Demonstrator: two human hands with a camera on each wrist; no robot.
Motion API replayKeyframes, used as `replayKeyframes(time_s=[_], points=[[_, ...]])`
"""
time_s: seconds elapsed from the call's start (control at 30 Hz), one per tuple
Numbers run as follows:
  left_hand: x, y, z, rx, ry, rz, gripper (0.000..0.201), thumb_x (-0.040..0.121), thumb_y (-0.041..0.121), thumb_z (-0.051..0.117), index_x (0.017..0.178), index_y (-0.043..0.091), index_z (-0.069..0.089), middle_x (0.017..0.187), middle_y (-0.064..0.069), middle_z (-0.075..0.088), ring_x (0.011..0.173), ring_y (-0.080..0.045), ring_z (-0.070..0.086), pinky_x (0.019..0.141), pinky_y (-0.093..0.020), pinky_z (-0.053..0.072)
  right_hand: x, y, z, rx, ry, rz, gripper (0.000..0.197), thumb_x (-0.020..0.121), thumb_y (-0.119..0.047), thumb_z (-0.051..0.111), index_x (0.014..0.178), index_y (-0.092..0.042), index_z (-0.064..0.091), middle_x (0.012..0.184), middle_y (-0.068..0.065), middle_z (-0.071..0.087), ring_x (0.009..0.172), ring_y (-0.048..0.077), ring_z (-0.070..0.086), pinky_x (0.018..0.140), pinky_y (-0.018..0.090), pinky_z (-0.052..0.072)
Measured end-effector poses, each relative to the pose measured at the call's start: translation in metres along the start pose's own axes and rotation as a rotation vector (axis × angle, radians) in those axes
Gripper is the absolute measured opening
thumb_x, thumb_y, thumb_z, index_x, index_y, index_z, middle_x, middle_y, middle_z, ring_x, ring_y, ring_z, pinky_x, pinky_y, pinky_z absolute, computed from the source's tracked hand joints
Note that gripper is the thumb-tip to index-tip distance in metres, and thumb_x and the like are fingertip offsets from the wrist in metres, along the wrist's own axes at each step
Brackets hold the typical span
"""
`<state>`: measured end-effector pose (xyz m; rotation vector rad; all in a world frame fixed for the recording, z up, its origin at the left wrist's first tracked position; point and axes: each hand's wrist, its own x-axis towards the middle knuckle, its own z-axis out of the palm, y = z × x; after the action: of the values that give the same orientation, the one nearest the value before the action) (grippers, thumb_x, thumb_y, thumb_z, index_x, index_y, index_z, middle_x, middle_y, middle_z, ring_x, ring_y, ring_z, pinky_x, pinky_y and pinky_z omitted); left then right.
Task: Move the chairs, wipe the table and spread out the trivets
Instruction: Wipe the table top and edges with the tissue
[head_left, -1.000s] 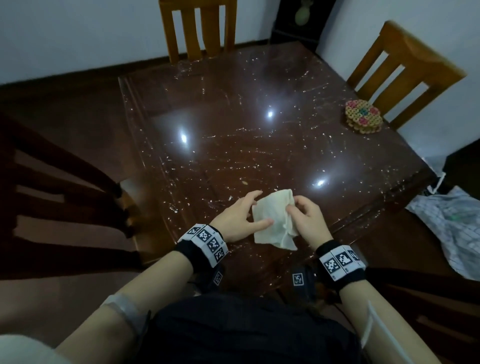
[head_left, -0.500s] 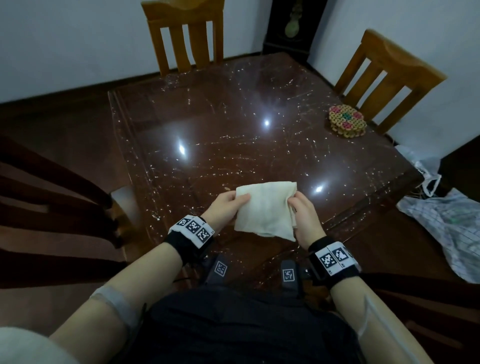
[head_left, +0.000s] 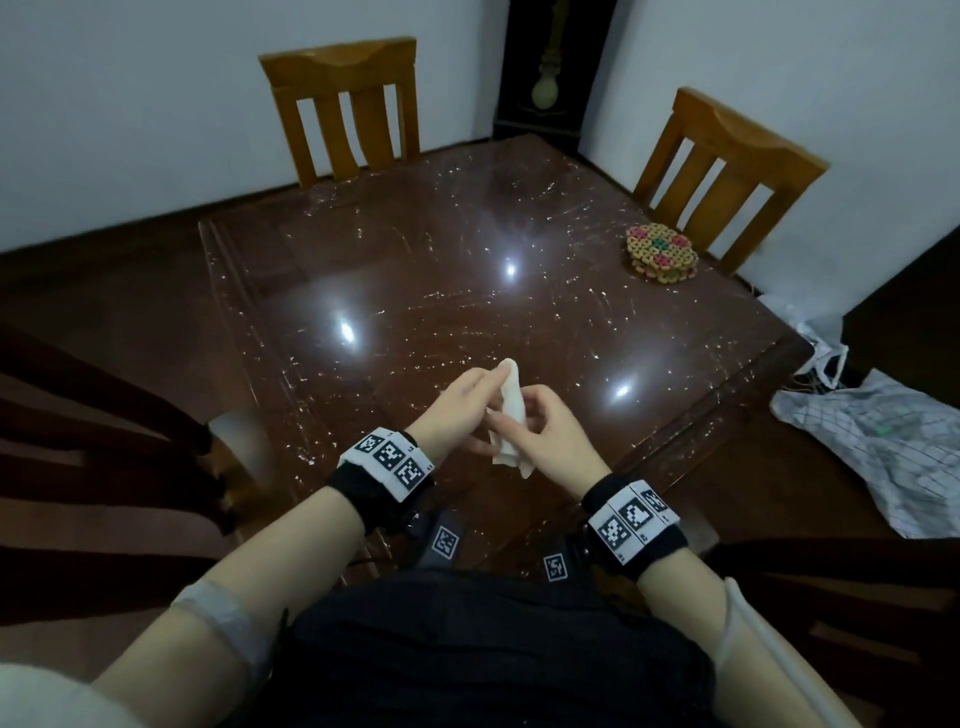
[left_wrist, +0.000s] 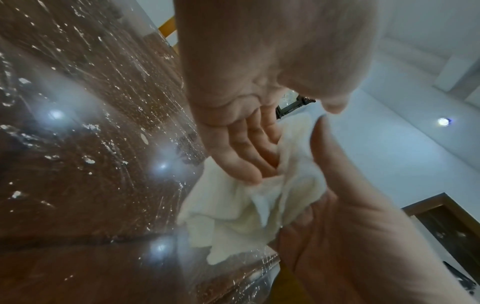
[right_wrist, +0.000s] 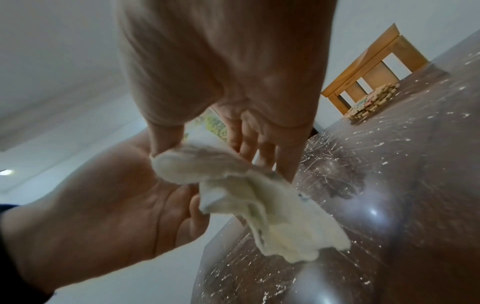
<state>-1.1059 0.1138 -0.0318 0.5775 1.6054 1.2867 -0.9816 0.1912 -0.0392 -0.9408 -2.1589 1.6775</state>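
Note:
A white cloth (head_left: 511, 410) hangs folded upright between my two hands, just above the near edge of the dark glossy table (head_left: 415, 249). My left hand (head_left: 457, 410) lays its fingers (left_wrist: 241, 156) along one side of the cloth (left_wrist: 241, 209). My right hand (head_left: 545, 436) pinches the cloth (right_wrist: 259, 205) from the other side, thumb on top. A stack of round beaded trivets (head_left: 661, 253) sits at the table's far right edge, also in the right wrist view (right_wrist: 374, 102). White specks and smears cover the tabletop.
A light wooden chair (head_left: 345, 109) stands at the far side and another (head_left: 727, 171) at the right side behind the trivets. A dark chair (head_left: 78, 441) is at my left. A checked plastic bag (head_left: 883, 441) lies on the floor to the right.
The cloth was held spread flat between both hands; now my hands have come together and it is folded between them. The head view has tilted up.

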Motion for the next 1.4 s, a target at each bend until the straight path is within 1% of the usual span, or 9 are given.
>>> replayKeyframes(time_s=[0.07,0.2,0.57,0.77,0.9,1.1,1.2,1.33,1.4], points=[[-0.002,0.001,-0.002,-0.011,0.002,-0.012,0.038,0.093,0.048,0.052,0.106,0.013,0.057,0.089,-0.002,0.065,0.080,-0.015,0.069,0.059,-0.031,0.055,-0.001,0.000,0.000,-0.083,0.059,-0.051,0.022,0.087,-0.039,0.068,0.094,-0.019,0.060,0.084,-0.004,0.066,0.068,0.007,0.062,0.057,0.023,0.052],[-0.002,-0.004,-0.006,0.150,0.033,0.039,0.015,0.091,0.029,0.060,0.101,0.020,0.053,0.090,-0.004,0.066,0.075,-0.010,0.066,0.056,-0.027,0.053,-0.001,0.001,0.000,-0.106,0.028,-0.082,0.032,0.096,-0.034,0.054,0.083,-0.007,0.065,0.065,0.004,0.059,0.055,0.009,0.052,0.053,0.030,0.041],[0.000,-0.008,-0.013,0.355,0.069,0.214,0.015,0.090,0.014,0.057,0.099,0.022,0.065,0.086,-0.004,0.059,0.079,-0.012,0.054,0.070,-0.028,0.048,-0.001,0.011,-0.012,-0.102,0.056,-0.023,0.019,0.092,-0.007,0.047,0.083,0.005,0.059,0.072,0.009,0.054,0.066,0.017,0.048,0.061,0.035,0.039],[0.007,-0.003,-0.021,0.401,0.131,0.218,0.014,0.090,0.014,0.055,0.088,0.023,0.065,0.075,0.002,0.052,0.067,-0.008,0.046,0.061,-0.018,0.041,0.004,0.010,-0.032,-0.479,0.235,-0.006,0.027,0.088,-0.019,0.043,0.099,-0.024,0.067,0.084,0.000,0.068,0.080,0.022,0.062,0.072,0.037,0.053],[0.009,-0.001,-0.016,0.459,0.148,0.219,0.010,0.092,0.019,0.055,0.093,0.018,0.066,0.076,0.003,0.055,0.070,-0.010,0.049,0.063,-0.022,0.042,0.001,0.005,-0.031,-0.604,0.184,-0.059,0.031,0.093,-0.021,0.040,0.113,-0.026,0.063,0.092,0.000,0.069,0.083,0.022,0.063,0.073,0.036,0.052],[0.006,-0.001,-0.001,0.264,0.185,0.187,0.010,0.091,0.019,0.061,0.098,0.014,0.065,0.081,0.005,0.061,0.073,-0.007,0.057,0.061,-0.016,0.045,-0.012,-0.007,-0.009,-0.372,-0.059,-0.051,0.027,0.100,-0.022,0.039,0.075,-0.023,0.049,0.065,-0.009,0.051,0.055,0.006,0.044,0.053,0.021,0.035],[0.004,-0.003,0.000,0.267,0.193,0.190,0.014,0.090,0.025,0.064,0.101,0.017,0.066,0.082,0.005,0.063,0.072,-0.006,0.060,0.058,-0.017,0.047,-0.013,-0.008,-0.005,-0.287,-0.079,-0.029,0.022,0.099,-0.019,0.038,0.084,-0.014,0.054,0.073,-0.003,0.056,0.063,0.011,0.048,0.060,0.029,0.037],[0.003,-0.002,0.001,0.208,0.143,0.151,0.031,0.088,0.042,0.064,0.105,0.015,0.065,0.090,0.000,0.066,0.076,-0.009,0.062,0.063,-0.027,0.054,-0.016,-0.011,-0.006,-0.258,-0.193,-0.003,0.040,0.092,-0.020,0.039,0.129,-0.026,0.052,0.098,0.006,0.070,0.083,0.023,0.066,0.077,0.038,0.053],[0.004,-0.003,0.003,0.299,0.151,0.182,0.034,0.084,0.044,0.068,0.103,0.016,0.064,0.092,0.001,0.063,0.078,-0.007,0.058,0.067,-0.023,0.050,-0.015,-0.011,-0.007,-0.306,-0.229,0.006,0.042,0.087,-0.028,0.041,0.126,-0.021,0.053,0.098,0.007,0.069,0.086,0.025,0.066,0.082,0.046,0.053]])
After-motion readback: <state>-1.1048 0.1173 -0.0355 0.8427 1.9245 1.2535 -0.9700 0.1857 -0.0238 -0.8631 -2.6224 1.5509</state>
